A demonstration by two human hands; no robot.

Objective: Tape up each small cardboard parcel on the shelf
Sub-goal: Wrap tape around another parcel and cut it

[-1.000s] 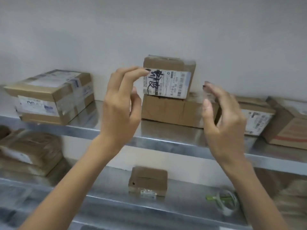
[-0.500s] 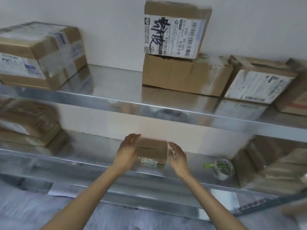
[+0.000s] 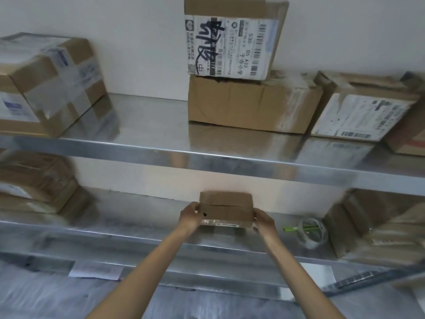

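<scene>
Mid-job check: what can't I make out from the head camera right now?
- Small parcel, head view: both ends are covered by the left hand and right hand gripping it; the underside and back face away.
- Its label: too small and blurred to read.
- Tape roll: loose end too small to find.
- Lower-right box: motion-blurred, cut off by the right edge.
- Lower-left boxes: blurred, cut off by the left edge.

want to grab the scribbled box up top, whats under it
The scribbled box sits on a wider plain box, which rests on the upper shelf. Much of the plain box's top is covered, so its seam there cannot be seen.
</scene>
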